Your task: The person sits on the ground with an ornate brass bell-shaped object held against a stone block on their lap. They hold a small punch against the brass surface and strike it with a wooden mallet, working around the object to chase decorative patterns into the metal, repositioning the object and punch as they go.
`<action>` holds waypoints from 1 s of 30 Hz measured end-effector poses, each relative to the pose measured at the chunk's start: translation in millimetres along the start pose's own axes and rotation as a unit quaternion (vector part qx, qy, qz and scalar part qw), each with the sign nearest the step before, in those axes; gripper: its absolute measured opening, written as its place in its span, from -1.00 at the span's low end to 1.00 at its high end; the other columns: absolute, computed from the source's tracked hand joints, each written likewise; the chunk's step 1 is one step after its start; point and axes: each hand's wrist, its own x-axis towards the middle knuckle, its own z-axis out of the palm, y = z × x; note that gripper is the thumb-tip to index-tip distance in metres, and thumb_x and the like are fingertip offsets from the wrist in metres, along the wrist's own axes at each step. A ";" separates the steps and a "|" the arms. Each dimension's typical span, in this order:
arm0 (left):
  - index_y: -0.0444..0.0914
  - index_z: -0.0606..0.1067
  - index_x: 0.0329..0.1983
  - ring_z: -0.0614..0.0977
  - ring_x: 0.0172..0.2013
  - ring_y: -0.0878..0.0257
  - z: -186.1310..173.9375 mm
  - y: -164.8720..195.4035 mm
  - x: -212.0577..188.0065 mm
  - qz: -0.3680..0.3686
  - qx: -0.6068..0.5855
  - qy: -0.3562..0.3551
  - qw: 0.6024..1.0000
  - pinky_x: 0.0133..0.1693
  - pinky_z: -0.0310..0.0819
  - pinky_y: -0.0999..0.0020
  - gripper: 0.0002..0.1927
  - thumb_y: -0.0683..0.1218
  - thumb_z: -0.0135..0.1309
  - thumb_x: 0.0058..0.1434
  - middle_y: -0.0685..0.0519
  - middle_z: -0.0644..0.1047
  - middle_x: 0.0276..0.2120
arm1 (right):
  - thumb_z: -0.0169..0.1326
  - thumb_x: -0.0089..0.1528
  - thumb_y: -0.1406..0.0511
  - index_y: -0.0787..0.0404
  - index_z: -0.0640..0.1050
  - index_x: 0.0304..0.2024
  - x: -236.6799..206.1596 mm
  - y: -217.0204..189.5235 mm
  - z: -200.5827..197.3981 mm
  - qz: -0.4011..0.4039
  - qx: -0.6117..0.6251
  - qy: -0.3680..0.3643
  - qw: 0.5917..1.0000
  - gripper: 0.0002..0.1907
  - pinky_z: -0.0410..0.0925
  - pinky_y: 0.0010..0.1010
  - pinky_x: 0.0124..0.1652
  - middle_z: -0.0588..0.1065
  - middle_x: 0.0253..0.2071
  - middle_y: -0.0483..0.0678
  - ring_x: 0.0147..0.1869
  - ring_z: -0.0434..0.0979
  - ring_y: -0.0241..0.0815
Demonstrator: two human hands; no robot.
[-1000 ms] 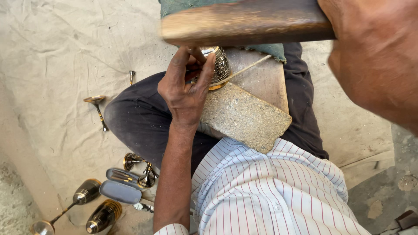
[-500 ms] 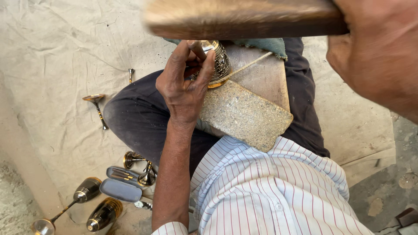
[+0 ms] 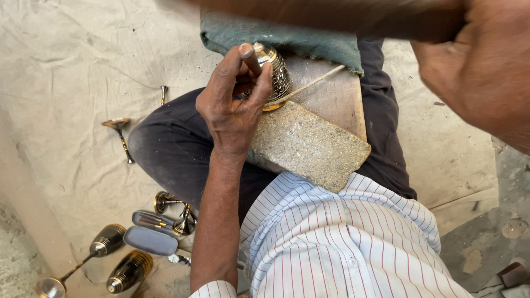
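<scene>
Pale cloth (image 3: 66,60) is covering the floor; my left hand (image 3: 234,107) is pinching a punch (image 3: 251,58) against the brass cup (image 3: 276,77), steadying it, while my right hand (image 3: 475,77) is clenching a wooden mallet (image 3: 342,16).

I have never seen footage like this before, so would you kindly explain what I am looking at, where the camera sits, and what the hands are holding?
There is no machine here: a person sits cross-legged on a cloth-covered floor, and the single camera is worn on their head, looking down over a striped shirt.

The left hand pinches a thin punch-like tool against an ornate metal cup-shaped piece, which rests on a rough stone block across the lap. The right hand, close to the lens and blurred, grips a wooden handle or mallet.

On the floor to the left lie a small goblet stem, other brass pieces and a grey case. A green cloth pads the far end of the block.
</scene>
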 end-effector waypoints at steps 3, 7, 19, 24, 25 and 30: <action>-0.10 0.43 0.33 0.74 -0.18 0.41 0.1 -0.5 0.2 0.000 -0.012 -0.010 1.000 -0.10 0.73 0.49 -0.50 -0.16 0.35 0.40 0.11 0.64 -0.16 | 0.20 0.31 0.51 0.33 0.56 0.06 -2.8 4.9 -0.3 -0.086 -0.138 0.042 0.986 -0.73 0.43 -0.29 -0.44 0.51 -0.48 0.16 -0.47 0.56 -0.03; -0.12 0.46 0.28 0.74 -0.18 0.41 -1.6 0.0 -1.0 -0.020 -0.004 -0.007 1.000 -0.11 0.78 0.50 -0.54 -0.17 0.36 0.39 0.10 0.64 -0.16 | 0.17 0.39 0.53 0.42 0.55 0.07 -11.2 16.2 -3.2 -0.102 -0.065 0.043 0.992 -0.80 0.35 -0.27 -0.53 0.46 -0.52 0.20 -0.51 0.54 0.00; -0.18 0.46 0.27 0.75 -0.13 0.35 -1.4 2.2 0.6 0.003 0.001 -0.004 1.000 -0.09 0.73 0.46 -0.56 -0.17 0.35 0.40 0.05 0.66 -0.10 | 0.05 0.41 0.44 0.40 0.51 0.10 -10.0 19.3 4.8 -0.017 -0.132 -0.032 0.991 -0.78 0.44 -0.34 -0.38 0.49 -0.39 0.14 -0.41 0.57 -0.08; -0.18 0.44 0.23 0.75 -0.14 0.33 1.3 -1.9 0.0 0.038 0.016 0.024 0.999 -0.14 0.80 0.48 -0.56 -0.14 0.37 0.38 0.05 0.65 -0.14 | 0.06 0.45 0.43 0.39 0.51 0.08 -19.0 37.7 17.2 -0.045 -0.106 -0.007 0.993 -0.82 0.48 -0.38 -0.20 0.51 -0.27 0.09 -0.25 0.60 -0.12; -0.15 0.46 0.21 0.75 -0.17 0.35 2.0 -2.0 -0.3 0.034 0.014 0.011 0.999 -0.14 0.78 0.48 -0.59 -0.15 0.37 0.39 0.07 0.65 -0.16 | 0.06 0.45 0.43 0.39 0.50 0.07 -20.4 40.4 17.9 -0.069 -0.118 0.010 0.991 -0.83 0.48 -0.38 -0.17 0.51 -0.25 0.09 -0.22 0.60 -0.13; -0.15 0.47 0.22 0.74 -0.15 0.34 2.5 -0.7 1.1 0.044 0.050 0.003 0.998 -0.10 0.72 0.43 -0.59 -0.12 0.36 0.38 0.03 0.65 -0.10 | 0.03 0.51 0.42 0.42 0.51 0.06 -11.6 40.5 26.8 -0.114 0.006 0.062 0.992 -0.86 0.51 -0.39 -0.02 0.54 -0.15 0.08 -0.07 0.63 -0.14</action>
